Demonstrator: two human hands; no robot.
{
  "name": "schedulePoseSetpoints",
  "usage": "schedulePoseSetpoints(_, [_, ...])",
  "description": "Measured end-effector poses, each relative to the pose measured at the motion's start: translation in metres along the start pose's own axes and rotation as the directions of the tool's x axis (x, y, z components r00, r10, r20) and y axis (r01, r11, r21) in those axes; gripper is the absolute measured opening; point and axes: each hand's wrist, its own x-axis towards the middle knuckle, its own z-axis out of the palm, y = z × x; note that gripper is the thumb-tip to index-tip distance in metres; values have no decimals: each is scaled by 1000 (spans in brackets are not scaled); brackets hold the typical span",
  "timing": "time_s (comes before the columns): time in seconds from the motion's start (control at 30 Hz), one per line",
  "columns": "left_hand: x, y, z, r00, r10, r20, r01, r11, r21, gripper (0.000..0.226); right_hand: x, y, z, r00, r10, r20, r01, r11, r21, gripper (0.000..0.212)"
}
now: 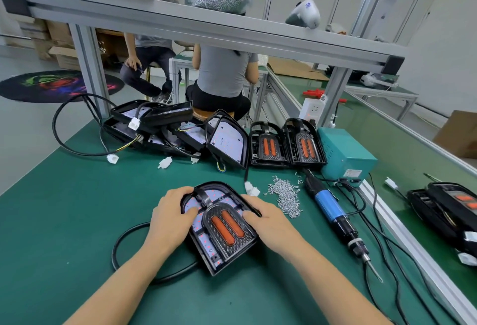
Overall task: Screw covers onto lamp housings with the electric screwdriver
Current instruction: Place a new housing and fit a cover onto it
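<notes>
Looking down from my head, both my hands are on one lamp housing (222, 229) lying flat on the green table (64, 208). My left hand (171, 218) presses on its left side with fingers spread, and my right hand (268, 221) presses on its right side. Neither grip is closed around a tool; the fingers lie loose and flat, pushing the black cover (224, 231) with the two orange strips down into place.

The electric screwdriver (335, 216) lies on the table to the right of my right hand, apart from it. Its long body runs from far to near, with the sharp bit at the end close to me and the cord at the far end. My right hand is the nearer one, so I think that hand should reach for it (the left can keep the lamp from sliding).

A pile of small screws (286, 197) sits between my right hand and the screwdriver, a bit farther away from me. Thin black cables (382, 244) lie around the tool and could snag. A white plug (251, 189) rests just past my right fingers. Farther off stand two lamps with covers (286, 144), a heap of open housings (165, 128) to the left, and a teal box (346, 154) to the right.
</notes>
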Motion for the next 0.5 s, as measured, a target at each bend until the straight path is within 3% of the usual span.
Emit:
schedulePoseSetpoints(0.2, [16,6,-3,976,-217,30,217,938,-270,44,2,-6,-3,996,87,28,-91,974,208,16])
schedulePoseSetpoints(0.37, [27,5,-1,981,-193,-19,187,968,-165,28,6,-7,-8,995,97,21,-97,995,-22,35])
schedulePoseSetpoints(0.5, [26,0,5,986,-147,-80,133,980,-150,30,12,3,-19,970,212,-120,-217,976,-27,31])
